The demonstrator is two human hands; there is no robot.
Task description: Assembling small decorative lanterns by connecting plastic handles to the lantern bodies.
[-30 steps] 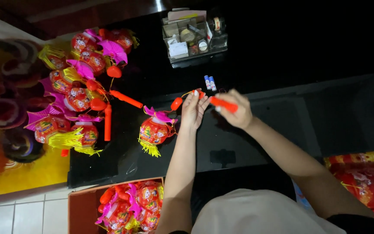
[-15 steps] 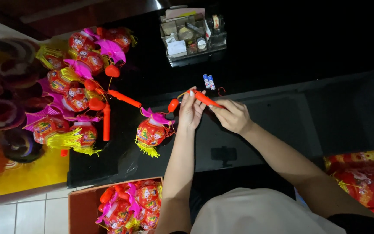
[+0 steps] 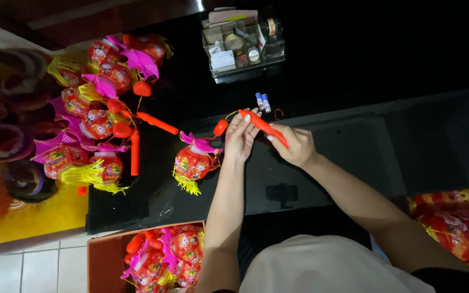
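Holding: my right hand (image 3: 295, 145) pinches the lower end of an orange stick (image 3: 263, 126) in a closed grip.
Left hand (image 3: 240, 138): fingertips pressed on the stick's upper end.
Stick: slants between both hands, above the black desk (image 3: 327, 70).
Lantern (image 3: 192, 161): on the desk, just left of my left hand.

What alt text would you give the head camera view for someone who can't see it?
Seen from above, a person's left hand and right hand hold an orange stick over a black table. A red lantern lies beside them, and more lanterns are piled at the left.
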